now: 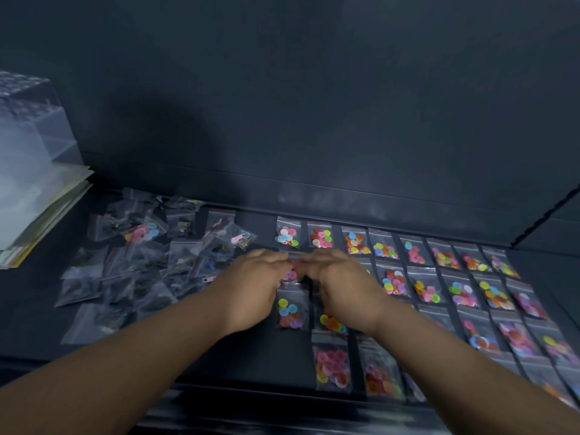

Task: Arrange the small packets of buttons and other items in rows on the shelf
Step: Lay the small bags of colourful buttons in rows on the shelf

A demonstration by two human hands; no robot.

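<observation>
Here left hand [254, 279] and right hand [337, 277] meet on a button packet [291, 274] at the second row's left end, to square it with its neighbours [394, 279]; fingers blurred, pinching or pressing unclear.

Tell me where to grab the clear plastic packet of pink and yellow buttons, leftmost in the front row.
Probably pinch the pink-and-yellow button packet by its left edge, coming from the left: it lies flat, bare dark shelf lies there, a neighbouring packet crowds its right.
</observation>
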